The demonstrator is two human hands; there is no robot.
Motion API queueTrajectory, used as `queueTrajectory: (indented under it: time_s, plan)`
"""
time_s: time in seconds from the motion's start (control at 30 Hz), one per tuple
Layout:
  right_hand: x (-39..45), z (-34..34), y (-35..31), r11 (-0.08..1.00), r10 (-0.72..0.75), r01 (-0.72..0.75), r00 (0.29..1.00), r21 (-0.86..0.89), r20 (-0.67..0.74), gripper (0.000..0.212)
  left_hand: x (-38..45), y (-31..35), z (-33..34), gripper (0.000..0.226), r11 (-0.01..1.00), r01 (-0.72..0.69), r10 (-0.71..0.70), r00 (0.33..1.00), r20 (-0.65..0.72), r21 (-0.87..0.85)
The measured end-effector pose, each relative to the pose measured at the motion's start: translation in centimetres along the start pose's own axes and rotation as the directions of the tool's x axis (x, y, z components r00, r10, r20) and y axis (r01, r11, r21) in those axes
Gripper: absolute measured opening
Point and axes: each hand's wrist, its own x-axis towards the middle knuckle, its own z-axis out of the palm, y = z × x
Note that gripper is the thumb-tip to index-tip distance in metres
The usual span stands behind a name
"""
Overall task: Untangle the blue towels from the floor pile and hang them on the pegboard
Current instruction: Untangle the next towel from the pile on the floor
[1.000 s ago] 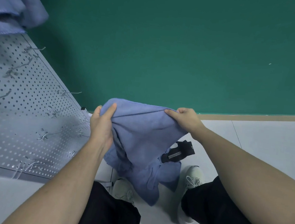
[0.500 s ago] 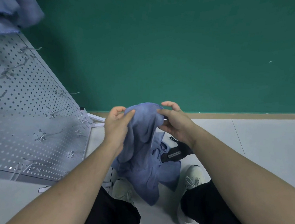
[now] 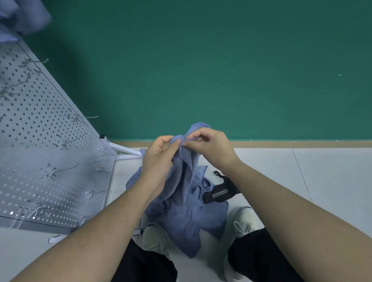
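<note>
A blue towel [image 3: 186, 170] hangs bunched between my hands, above the floor. My left hand [image 3: 158, 161] grips its upper edge from the left, thumb and fingers curled on the cloth. My right hand [image 3: 211, 146] pinches the same top edge just beside it. Below lies the pile of blue towels [image 3: 187, 219] on the white floor between my feet. The grey pegboard [image 3: 33, 150] with metal hooks stands at the left. Another blue towel [image 3: 10, 8] hangs at its top left corner.
A black strap with a grey stripe [image 3: 220, 191] lies on the pile's right side. My two white shoes [image 3: 244, 222] flank the pile. The green wall [image 3: 210, 53] rises behind, and the pegboard's white foot [image 3: 123, 151] juts onto the floor.
My hands have come together from a wide spread, so the towel went from stretched flat to bunched, with both hands now holding one spot on its top edge.
</note>
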Motion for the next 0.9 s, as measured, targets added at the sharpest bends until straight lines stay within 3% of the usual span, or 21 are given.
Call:
queueTrajectory:
  time_s: [0.13,0.2,0.27,0.37,0.57,0.7,0.9]
  plan:
    - [0.5,0.3,0.1,0.948,-0.276,0.247,0.952,-0.2,-0.132,0.012,0.1,0.3,-0.3,0.013,0.992,0.024,-0.038,0.994,-0.107,-0.128]
    - [0.5,0.5,0.0,0.888,-0.374,0.315,0.919,-0.334,-0.126,0.016,0.2,0.4,-0.5,0.013,0.979,0.054,-0.071,0.994,-0.085,-0.194]
    - [0.2,0.5,-0.2,0.864,-0.406,0.357,0.911,-0.355,-0.07,0.016,0.1,0.5,-0.4,0.008,0.972,0.079,-0.089,0.995,-0.034,-0.222]
    - [-0.1,0.6,-0.2,0.887,-0.364,0.344,0.932,-0.308,-0.007,0.012,-0.4,0.7,0.0,0.009,0.964,0.113,-0.109,0.994,0.033,-0.242]
    - [-0.2,0.6,0.0,0.945,-0.225,0.215,0.974,-0.248,-0.014,0.018,-0.5,1.0,0.3,0.022,0.958,0.129,-0.108,0.99,0.095,-0.257]
    - [0.0,0.4,0.3,0.96,-0.194,0.178,0.979,-0.216,-0.055,0.02,-0.9,0.8,0.5,0.022,0.985,0.103,-0.083,0.986,0.144,-0.14]
    - [-0.5,-0.2,0.5,0.959,-0.203,0.202,0.979,-0.199,0.016,0.021,-0.6,0.6,0.0,0.017,0.999,0.052,-0.051,0.993,0.107,-0.009]
